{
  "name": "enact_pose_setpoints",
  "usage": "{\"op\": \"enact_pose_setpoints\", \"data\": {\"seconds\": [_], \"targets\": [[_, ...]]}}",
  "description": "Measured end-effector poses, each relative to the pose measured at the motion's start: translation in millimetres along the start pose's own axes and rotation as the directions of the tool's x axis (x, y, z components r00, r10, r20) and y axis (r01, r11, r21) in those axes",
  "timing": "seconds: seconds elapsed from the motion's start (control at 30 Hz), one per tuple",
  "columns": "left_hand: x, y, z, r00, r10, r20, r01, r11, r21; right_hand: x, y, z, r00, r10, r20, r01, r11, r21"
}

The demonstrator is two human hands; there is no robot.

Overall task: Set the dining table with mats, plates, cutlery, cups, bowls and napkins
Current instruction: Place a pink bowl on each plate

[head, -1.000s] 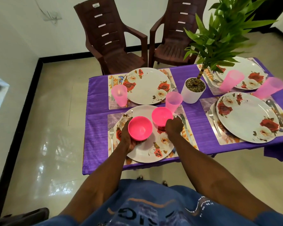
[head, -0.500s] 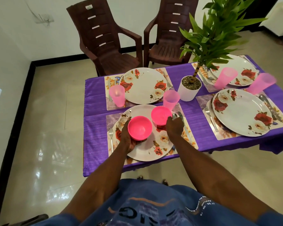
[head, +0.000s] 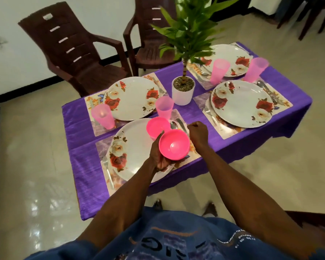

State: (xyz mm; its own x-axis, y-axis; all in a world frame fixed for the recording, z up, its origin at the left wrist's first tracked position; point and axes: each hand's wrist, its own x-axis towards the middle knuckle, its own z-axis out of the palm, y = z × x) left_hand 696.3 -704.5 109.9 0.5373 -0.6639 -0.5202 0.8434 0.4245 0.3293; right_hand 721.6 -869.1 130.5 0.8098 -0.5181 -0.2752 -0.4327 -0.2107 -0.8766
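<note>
My left hand [head: 159,154] holds a pink bowl [head: 174,144] from below, lifted above the near floral plate [head: 135,149]. A second pink bowl [head: 157,126] sits on that plate's far edge. My right hand [head: 198,133] hovers just right of the bowls with curled fingers and nothing in it, above the spoon [head: 174,125] and knife [head: 181,123] on the near mat. A fork [head: 107,169] lies left of the plate. Three more floral plates on mats fill the purple table [head: 79,166], with pink cups [head: 164,107] beside them.
A potted plant in a white pot [head: 183,91] stands mid-table. Two brown plastic chairs [head: 79,59] stand behind the table's far side. The far right plate [head: 240,104] has cutlery on both sides. Glossy tiled floor surrounds the table.
My right hand let go of the far bowl and drew back to the right. My left hand lifted its bowl and carried it rightward. The view shifted to the right.
</note>
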Motion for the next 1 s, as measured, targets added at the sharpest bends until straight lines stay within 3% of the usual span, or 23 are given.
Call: {"op": "enact_pose_setpoints", "data": {"seconds": [0.23, 0.47, 0.83, 1.0], "targets": [[103, -56, 87, 0.984, 0.108, -0.138, -0.107, 0.994, 0.017, 51, 29, -125, 1.0, -0.003, -0.031, 0.004, 1.0, 0.014], [178, -128, 174, 0.903, 0.3, -0.309, -0.267, 0.953, 0.146, 87, 58, -239, 0.997, -0.069, 0.031, 0.071, 0.996, -0.056], [251, -129, 239, 0.893, 0.344, -0.289, -0.256, 0.918, 0.302, 159, 67, -292, 0.99, -0.139, -0.028, 0.122, 0.934, -0.335], [303, -120, 262, 0.886, 0.359, -0.292, -0.289, 0.922, 0.259, 212, 62, -307, 0.984, -0.176, 0.018, 0.17, 0.907, -0.385]]}}
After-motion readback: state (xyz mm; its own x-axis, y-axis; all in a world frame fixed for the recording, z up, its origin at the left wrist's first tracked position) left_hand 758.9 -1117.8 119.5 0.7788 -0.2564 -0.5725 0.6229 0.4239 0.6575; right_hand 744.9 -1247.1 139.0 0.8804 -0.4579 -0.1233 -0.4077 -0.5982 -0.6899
